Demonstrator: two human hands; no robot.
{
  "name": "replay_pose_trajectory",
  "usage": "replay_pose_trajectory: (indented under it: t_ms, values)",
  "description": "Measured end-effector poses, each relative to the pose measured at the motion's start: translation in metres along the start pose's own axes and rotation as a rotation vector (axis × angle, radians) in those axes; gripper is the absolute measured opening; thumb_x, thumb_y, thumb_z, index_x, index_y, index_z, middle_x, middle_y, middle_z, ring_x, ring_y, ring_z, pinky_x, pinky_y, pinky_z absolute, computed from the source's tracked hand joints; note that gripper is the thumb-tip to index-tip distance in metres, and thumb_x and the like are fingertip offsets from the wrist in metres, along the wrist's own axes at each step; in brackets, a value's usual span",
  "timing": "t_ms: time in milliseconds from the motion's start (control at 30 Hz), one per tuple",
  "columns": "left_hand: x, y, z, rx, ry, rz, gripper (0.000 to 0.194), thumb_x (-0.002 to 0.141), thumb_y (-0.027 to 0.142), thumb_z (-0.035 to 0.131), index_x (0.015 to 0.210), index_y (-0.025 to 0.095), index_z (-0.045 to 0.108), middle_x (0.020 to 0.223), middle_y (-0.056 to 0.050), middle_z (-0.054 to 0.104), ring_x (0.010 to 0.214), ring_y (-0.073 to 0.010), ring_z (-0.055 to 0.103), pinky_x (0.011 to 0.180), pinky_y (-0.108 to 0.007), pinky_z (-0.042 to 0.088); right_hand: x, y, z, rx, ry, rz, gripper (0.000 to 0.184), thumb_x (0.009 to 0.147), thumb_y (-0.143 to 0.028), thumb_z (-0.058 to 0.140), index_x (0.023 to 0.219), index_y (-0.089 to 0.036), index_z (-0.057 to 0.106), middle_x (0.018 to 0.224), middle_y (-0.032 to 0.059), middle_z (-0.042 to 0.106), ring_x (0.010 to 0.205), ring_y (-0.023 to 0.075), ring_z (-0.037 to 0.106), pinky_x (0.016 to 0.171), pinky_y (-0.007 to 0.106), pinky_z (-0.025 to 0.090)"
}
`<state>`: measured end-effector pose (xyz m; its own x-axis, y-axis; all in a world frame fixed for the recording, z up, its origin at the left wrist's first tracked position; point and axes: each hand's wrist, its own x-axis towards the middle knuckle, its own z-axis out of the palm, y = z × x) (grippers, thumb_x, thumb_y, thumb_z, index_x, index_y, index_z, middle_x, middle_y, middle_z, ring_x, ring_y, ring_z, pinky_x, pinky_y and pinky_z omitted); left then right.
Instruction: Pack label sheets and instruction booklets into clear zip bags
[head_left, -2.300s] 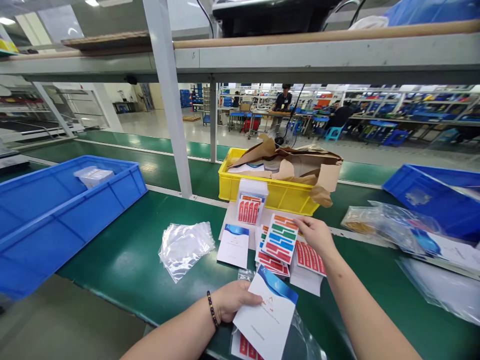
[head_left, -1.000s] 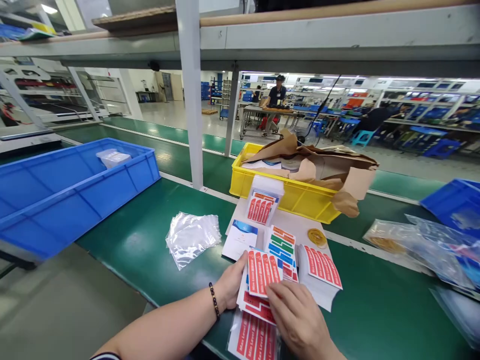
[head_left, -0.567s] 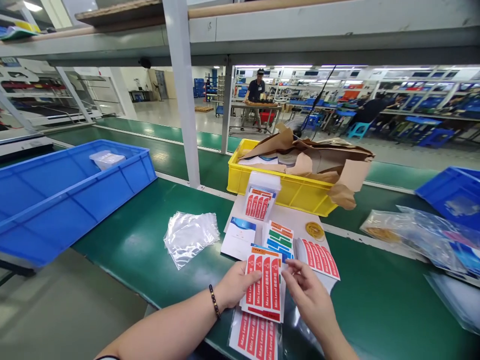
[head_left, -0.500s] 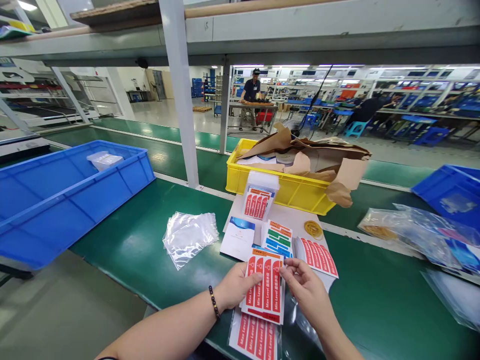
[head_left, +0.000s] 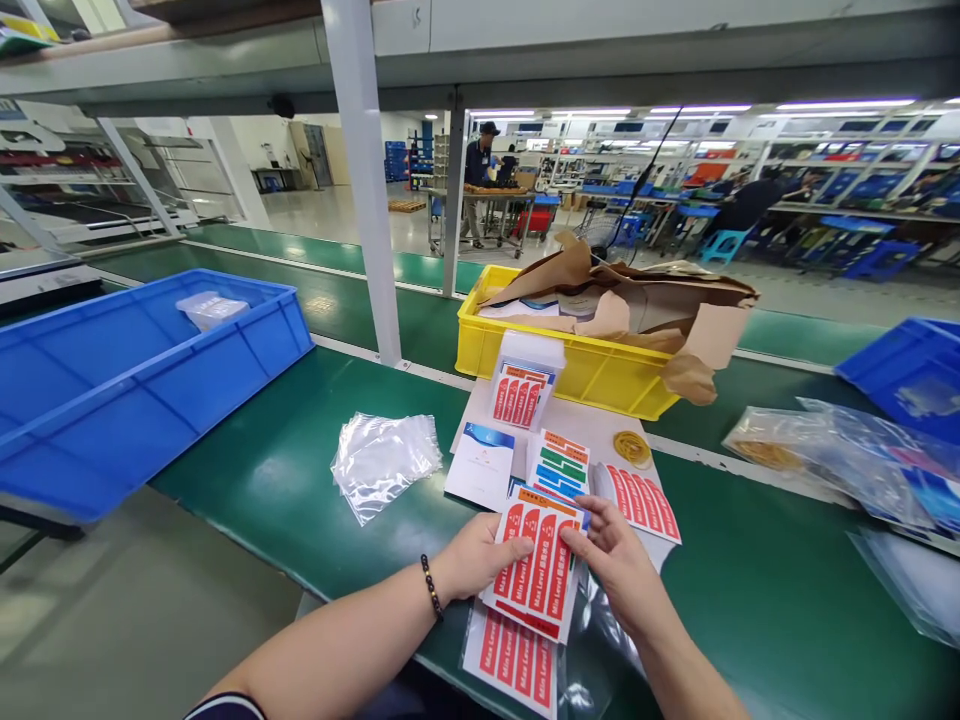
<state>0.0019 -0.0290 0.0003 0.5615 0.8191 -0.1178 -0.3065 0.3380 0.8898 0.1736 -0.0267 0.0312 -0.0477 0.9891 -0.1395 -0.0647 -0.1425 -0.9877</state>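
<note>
Between my two hands is a small stack of red-and-white sticker sheets [head_left: 534, 575], printed "Max Level" and "Min Level". My left hand [head_left: 480, 560] grips its left side, thumb on top. My right hand [head_left: 611, 550] pinches the upper right edge, its thumb on the front sheet. Below the stack, at the table's front edge, lies another sticker sheet [head_left: 514, 660] in a clear bag. Just beyond my hands are a white-and-blue booklet pile [head_left: 481, 468], multicoloured sticker sheets [head_left: 559, 462] and a fanned pile of red sticker sheets [head_left: 641, 503].
Clear plastic bags [head_left: 386, 460] lie on the green table at left, beside a blue bin [head_left: 150, 390]. Behind the piles stands a yellow crate [head_left: 562, 370] with brown paper. Rubber bands [head_left: 632, 449] sit on the cardboard. More bagged items [head_left: 825, 450] lie at right. A metal post [head_left: 365, 200] rises ahead.
My right hand has shifted its hold onto the stack's upper right edge, and the stack's sheets are more spread. The view has moved slightly. A person in the background has turned sideways.
</note>
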Motion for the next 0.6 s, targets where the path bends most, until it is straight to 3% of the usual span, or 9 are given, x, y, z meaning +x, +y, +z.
replay_pose_trajectory:
  t_ms: [67,100,200,233,300,367,433,500,600]
  values:
    - [0.001,0.003,-0.003,0.137,0.039,0.028,0.043,0.070,0.040,0.057,0.102,0.012,0.054,0.094,-0.009,0.061,0.078,-0.0166,0.057,0.071,-0.029,0.043,0.004,-0.002,-0.008,0.020,-0.103,0.042,0.030,0.061,-0.035,0.070,0.081,-0.018,0.055,0.077,0.0033,0.062,0.070,0.0173,0.059,0.062,0.028,0.049]
    - [0.002,0.004,-0.006,0.245,0.108,0.047,0.042,0.069,0.039,0.059,0.101,0.013,0.054,0.090,-0.007,0.061,0.076,-0.0156,0.057,0.069,-0.027,0.043,0.007,-0.002,-0.014,0.022,-0.077,0.028,0.026,0.061,-0.033,0.071,0.076,-0.017,0.057,0.072,0.0024,0.063,0.066,0.0161,0.059,0.061,0.027,0.049]
    - [0.004,0.008,-0.012,0.617,0.340,0.076,0.026,0.068,0.032,0.058,0.087,0.014,0.058,0.074,-0.002,0.060,0.066,-0.0120,0.053,0.061,-0.023,0.040,0.019,0.001,-0.035,0.140,0.240,-0.094,0.024,0.060,-0.030,0.072,0.074,-0.018,0.058,0.066,-0.0015,0.063,0.058,0.0122,0.059,0.056,0.023,0.049]
    - [0.004,0.009,-0.014,0.715,0.338,0.086,0.018,0.069,0.028,0.056,0.081,0.015,0.060,0.071,-0.001,0.059,0.065,-0.0116,0.052,0.061,-0.022,0.039,0.023,0.001,-0.040,0.211,0.343,-0.126,0.024,0.060,-0.029,0.072,0.075,-0.019,0.057,0.067,-0.0022,0.064,0.057,0.0118,0.059,0.055,0.023,0.050]
    - [0.002,0.010,-0.014,0.833,0.170,0.137,0.013,0.071,0.022,0.052,0.073,0.015,0.062,0.070,-0.001,0.059,0.067,-0.0117,0.052,0.063,-0.022,0.039,0.026,0.002,-0.045,0.320,0.445,-0.163,0.022,0.062,-0.029,0.071,0.075,-0.020,0.057,0.073,-0.0021,0.065,0.059,0.0120,0.060,0.053,0.023,0.051]
    - [0.000,0.012,-0.012,0.885,-0.053,0.221,0.015,0.073,0.020,0.050,0.075,0.016,0.064,0.072,-0.002,0.059,0.070,-0.0123,0.053,0.068,-0.022,0.039,0.025,0.003,-0.042,0.331,0.429,-0.158,0.021,0.064,-0.028,0.070,0.077,-0.020,0.057,0.076,-0.0010,0.065,0.060,0.0131,0.061,0.051,0.024,0.051]
    - [-0.002,0.013,-0.009,0.883,-0.169,0.288,0.018,0.075,0.021,0.048,0.081,0.018,0.065,0.077,-0.003,0.060,0.074,-0.0131,0.053,0.073,-0.024,0.039,0.022,0.003,-0.035,0.270,0.367,-0.120,0.023,0.065,-0.030,0.069,0.082,-0.019,0.057,0.073,0.0003,0.065,0.058,0.0145,0.061,0.049,0.025,0.052]
    - [-0.003,0.015,-0.007,0.820,-0.154,0.312,0.019,0.076,0.021,0.048,0.083,0.018,0.065,0.083,-0.004,0.060,0.080,-0.0140,0.053,0.077,-0.025,0.039,0.019,0.003,-0.030,0.209,0.315,-0.084,0.027,0.065,-0.031,0.069,0.086,-0.019,0.057,0.070,0.0009,0.066,0.056,0.0154,0.062,0.048,0.026,0.052]
    - [-0.002,0.016,-0.007,0.706,0.013,0.275,0.013,0.073,0.022,0.053,0.076,0.016,0.065,0.081,-0.004,0.055,0.078,-0.0131,0.051,0.074,-0.024,0.039,0.018,0.002,-0.031,0.187,0.294,-0.066,0.031,0.061,-0.029,0.072,0.087,-0.018,0.057,0.070,0.0012,0.067,0.057,0.0157,0.063,0.050,0.026,0.053]
